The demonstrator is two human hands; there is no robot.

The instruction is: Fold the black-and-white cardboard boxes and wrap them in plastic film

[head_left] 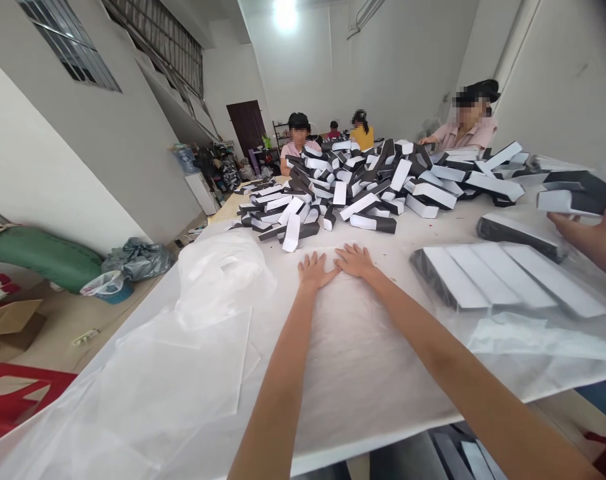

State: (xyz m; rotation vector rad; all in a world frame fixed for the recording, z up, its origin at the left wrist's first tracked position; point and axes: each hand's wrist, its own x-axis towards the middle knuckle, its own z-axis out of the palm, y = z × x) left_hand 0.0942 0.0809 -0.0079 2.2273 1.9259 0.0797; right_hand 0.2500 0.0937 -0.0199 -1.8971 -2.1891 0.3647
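On the white plastic sheet (pixel 353 360) spread over the table, the left hand (pixel 315 270) and right hand (pixel 355 260) lay flat and empty, side by side, fingertips nearly meeting. Just beyond them sprawled a heap of black-and-white cardboard boxes (pixel 363 180), long axes pointing every way; the nearest box (pixel 291 233) ran lengthwise toward the hands. Off to the right, a row of boxes (pixel 507 280) lay side by side, slanting, while another person's hand (pixel 595 230) held a further box (pixel 573 200).
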